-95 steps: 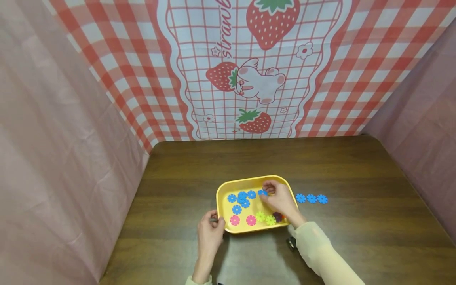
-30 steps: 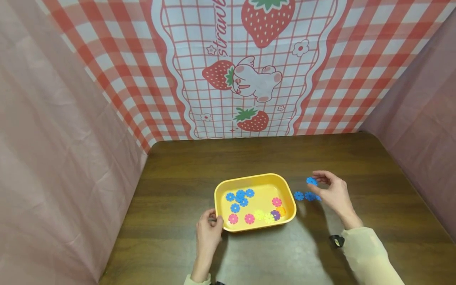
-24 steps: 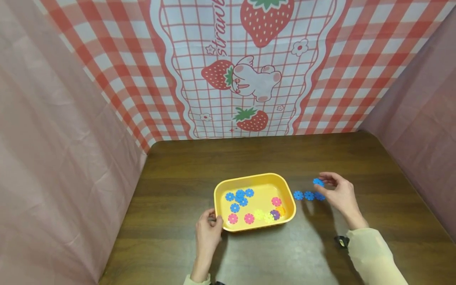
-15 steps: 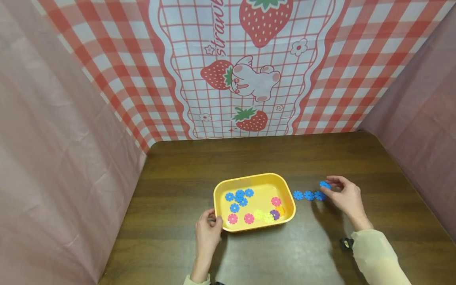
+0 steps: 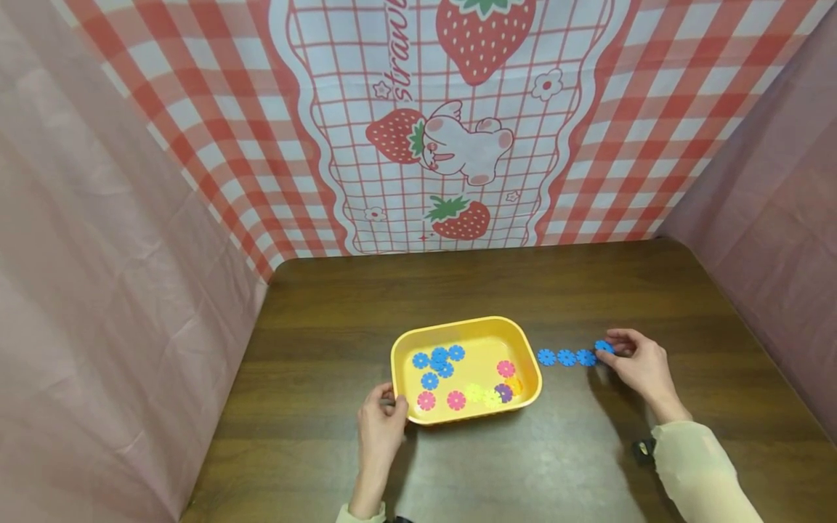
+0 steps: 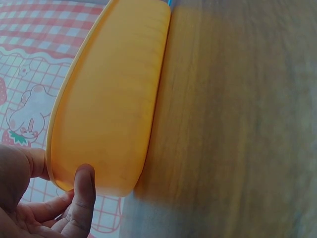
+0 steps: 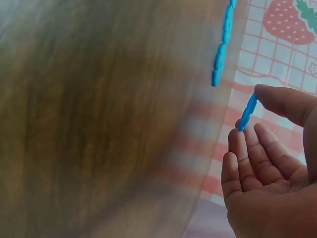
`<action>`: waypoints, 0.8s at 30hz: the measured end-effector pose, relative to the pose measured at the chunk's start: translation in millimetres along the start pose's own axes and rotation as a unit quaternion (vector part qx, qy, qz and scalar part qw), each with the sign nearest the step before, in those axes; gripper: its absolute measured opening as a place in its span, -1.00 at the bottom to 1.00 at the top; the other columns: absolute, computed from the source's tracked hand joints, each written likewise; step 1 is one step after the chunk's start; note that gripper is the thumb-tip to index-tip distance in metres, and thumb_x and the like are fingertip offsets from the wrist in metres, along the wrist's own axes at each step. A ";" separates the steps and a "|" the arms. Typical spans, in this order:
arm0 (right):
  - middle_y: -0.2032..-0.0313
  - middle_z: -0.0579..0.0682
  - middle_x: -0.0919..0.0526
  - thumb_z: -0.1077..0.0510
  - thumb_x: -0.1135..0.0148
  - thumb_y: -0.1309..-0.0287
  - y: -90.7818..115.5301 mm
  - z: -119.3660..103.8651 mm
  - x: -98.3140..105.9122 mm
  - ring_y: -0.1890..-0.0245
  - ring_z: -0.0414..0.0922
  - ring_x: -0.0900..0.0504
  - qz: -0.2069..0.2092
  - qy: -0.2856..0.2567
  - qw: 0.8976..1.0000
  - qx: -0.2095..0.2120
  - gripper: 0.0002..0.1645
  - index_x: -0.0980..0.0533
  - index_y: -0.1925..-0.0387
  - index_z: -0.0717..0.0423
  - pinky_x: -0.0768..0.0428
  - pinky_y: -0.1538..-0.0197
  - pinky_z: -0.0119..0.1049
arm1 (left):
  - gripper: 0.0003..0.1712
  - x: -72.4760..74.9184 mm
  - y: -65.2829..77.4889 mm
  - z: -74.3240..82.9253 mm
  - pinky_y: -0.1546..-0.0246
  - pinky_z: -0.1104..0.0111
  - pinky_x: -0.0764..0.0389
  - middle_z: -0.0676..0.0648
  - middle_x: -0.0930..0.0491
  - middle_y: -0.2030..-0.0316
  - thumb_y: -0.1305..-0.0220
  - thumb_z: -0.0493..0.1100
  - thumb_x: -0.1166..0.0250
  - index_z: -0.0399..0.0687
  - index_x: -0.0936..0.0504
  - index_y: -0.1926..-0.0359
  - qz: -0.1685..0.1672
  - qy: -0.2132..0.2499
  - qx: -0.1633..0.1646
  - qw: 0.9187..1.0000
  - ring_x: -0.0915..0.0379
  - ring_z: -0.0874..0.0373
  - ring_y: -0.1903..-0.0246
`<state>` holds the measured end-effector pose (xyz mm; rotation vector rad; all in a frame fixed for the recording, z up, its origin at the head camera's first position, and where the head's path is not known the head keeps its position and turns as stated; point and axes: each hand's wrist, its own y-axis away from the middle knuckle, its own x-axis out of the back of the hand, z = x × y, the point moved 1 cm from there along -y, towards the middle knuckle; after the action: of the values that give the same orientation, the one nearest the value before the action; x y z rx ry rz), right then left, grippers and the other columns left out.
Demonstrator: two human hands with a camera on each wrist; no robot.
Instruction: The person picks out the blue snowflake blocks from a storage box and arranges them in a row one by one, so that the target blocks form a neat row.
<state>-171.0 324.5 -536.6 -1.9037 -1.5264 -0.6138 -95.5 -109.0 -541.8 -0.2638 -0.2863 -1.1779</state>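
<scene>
My right hand [image 5: 644, 370] pinches a notched blue plastic disc [image 7: 249, 113] by its edges, between thumb and fingertips. In the right wrist view the disc shows edge-on, a gap away from the others. Three matching blue discs [image 5: 566, 357] lie in a straight row on the table, right of a yellow tray [image 5: 467, 421]; the held disc is at the row's right end. My left hand [image 5: 381, 425] grips the tray's near-left corner, thumb and fingers on either side of its wall [image 6: 106, 104]. Inside lie several blue discs [image 5: 429, 380] toward the left.
Along the tray's near side and right end lie pink discs [image 5: 455, 400], yellow-green discs [image 5: 492, 398], a purple disc [image 5: 503, 393] and an orange piece [image 5: 515, 386]. A strawberry-print checked cloth [image 5: 458, 145] hangs behind the brown table [image 5: 366, 290], with pink curtains [image 5: 131, 290] at both sides.
My right hand took a blue disc from the tray, carried it right over the row, then lowered it by the row's right end. My left hand stays on the tray.
</scene>
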 end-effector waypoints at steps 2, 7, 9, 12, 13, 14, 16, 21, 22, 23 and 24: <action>0.19 0.25 -0.72 0.19 -0.49 -0.06 0.1 2.1 -0.2 0.35 -0.36 -0.61 0.000 0.004 1.000 0.003 -0.51 -0.57 0.01 0.37 -0.43 0.33 -0.65 | -0.76 0.0 -0.1 -0.3 0.68 0.42 -0.53 -0.10 -0.59 0.42 -0.10 -0.41 -0.31 -0.38 -0.65 0.15 0.001 0.003 -0.004 1.000 -0.53 0.23 0.62; 0.21 0.26 -0.71 0.22 -0.49 -0.04 1.2 6.6 -2.0 0.36 -0.31 -0.60 -0.001 0.011 1.000 0.010 -0.52 -0.57 0.02 0.39 -0.42 0.33 -0.64 | -0.76 0.0 0.5 -0.8 0.69 0.43 -0.53 -0.10 -0.59 0.42 -0.09 -0.41 -0.30 -0.39 -0.65 0.16 0.002 0.003 -0.009 1.000 -0.53 0.24 0.62; 0.21 0.26 -0.71 0.24 -0.50 -0.03 1.1 8.0 -2.7 0.37 -0.30 -0.59 0.000 0.011 1.000 0.014 -0.53 -0.58 0.04 0.39 -0.42 0.32 -0.64 | -0.76 0.0 0.6 -0.1 0.68 0.42 -0.54 -0.10 -0.59 0.42 -0.09 -0.41 -0.30 -0.39 -0.65 0.16 0.002 0.001 -0.008 1.000 -0.52 0.24 0.62; 0.22 0.26 -0.71 0.26 -0.50 0.00 1.0 9.1 -3.1 0.36 -0.28 -0.60 0.001 0.013 1.000 0.019 -0.54 -0.58 0.05 0.39 -0.42 0.31 -0.65 | -0.76 -0.1 0.6 0.5 0.68 0.41 -0.55 -0.10 -0.59 0.42 -0.10 -0.40 -0.30 -0.39 -0.65 0.15 0.001 -0.001 -0.005 1.000 -0.53 0.23 0.62; 0.22 0.26 -0.71 0.27 -0.50 0.00 1.0 9.5 -3.2 0.36 -0.26 -0.61 0.000 0.014 1.000 0.019 -0.54 -0.58 0.05 0.39 -0.41 0.31 -0.65 | -0.76 -0.2 0.4 0.8 0.68 0.40 -0.55 -0.10 -0.59 0.42 -0.11 -0.40 -0.30 -0.39 -0.65 0.15 0.000 -0.001 -0.002 1.000 -0.53 0.23 0.62; 0.22 0.26 -0.71 0.27 -0.50 0.00 1.3 9.6 -3.2 0.35 -0.24 -0.61 -0.001 0.016 1.000 0.018 -0.54 -0.58 0.06 0.39 -0.41 0.31 -0.65 | -0.75 -0.2 0.3 1.1 0.68 0.40 -0.55 -0.10 -0.59 0.42 -0.11 -0.40 -0.31 -0.39 -0.65 0.15 -0.001 -0.002 0.000 1.000 -0.53 0.23 0.62; 0.21 0.27 -0.71 0.27 -0.50 0.00 1.8 9.7 -3.1 0.34 -0.19 -0.62 -0.004 0.020 1.000 0.016 -0.54 -0.58 0.05 0.39 -0.41 0.31 -0.64 | -0.75 -0.4 0.1 1.1 0.68 0.40 -0.55 -0.10 -0.59 0.41 -0.12 -0.39 -0.31 -0.39 -0.65 0.14 -0.002 -0.002 0.003 1.000 -0.53 0.22 0.62; 0.20 0.26 -0.70 0.25 -0.49 -0.01 1.9 10.8 -3.0 0.34 -0.21 -0.61 -0.016 0.027 0.999 0.008 -0.53 -0.58 0.04 0.38 -0.41 0.32 -0.61 | -0.75 0.0 0.0 1.0 0.68 0.43 -0.52 -0.09 -0.58 0.42 -0.12 -0.39 -0.31 -0.38 -0.65 0.14 -0.003 0.003 0.002 1.000 -0.53 0.22 0.62; 0.20 0.26 -0.70 0.25 -0.50 -0.01 1.8 11.1 -3.0 0.34 -0.23 -0.60 -0.017 0.027 0.999 0.008 -0.53 -0.58 0.04 0.38 -0.41 0.32 -0.60 | -0.75 0.1 0.0 1.0 0.68 0.44 -0.52 -0.10 -0.58 0.42 -0.12 -0.40 -0.31 -0.38 -0.65 0.14 -0.003 0.004 0.001 1.000 -0.53 0.22 0.62; 0.20 0.25 -0.70 0.24 -0.50 -0.01 1.7 11.5 -3.0 0.34 -0.25 -0.60 -0.018 0.029 0.999 0.007 -0.53 -0.58 0.04 0.37 -0.41 0.31 -0.59 | -0.76 0.2 0.0 0.6 0.68 0.45 -0.52 -0.09 -0.58 0.42 -0.12 -0.40 -0.31 -0.38 -0.65 0.14 -0.003 0.006 -0.001 1.000 -0.53 0.22 0.62; 0.20 0.24 -0.70 0.24 -0.50 -0.02 1.6 12.0 -3.0 0.35 -0.27 -0.59 -0.018 0.030 0.999 0.006 -0.53 -0.58 0.03 0.37 -0.41 0.30 -0.57 | -0.76 0.3 0.0 0.4 0.68 0.46 -0.51 -0.09 -0.58 0.43 -0.12 -0.40 -0.31 -0.38 -0.65 0.14 -0.003 0.008 -0.002 1.000 -0.54 0.22 0.62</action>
<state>-170.4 330.7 -547.4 -1.8359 -1.5270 -0.6709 -95.4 -109.2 -541.3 -0.2572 -0.2704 -1.1871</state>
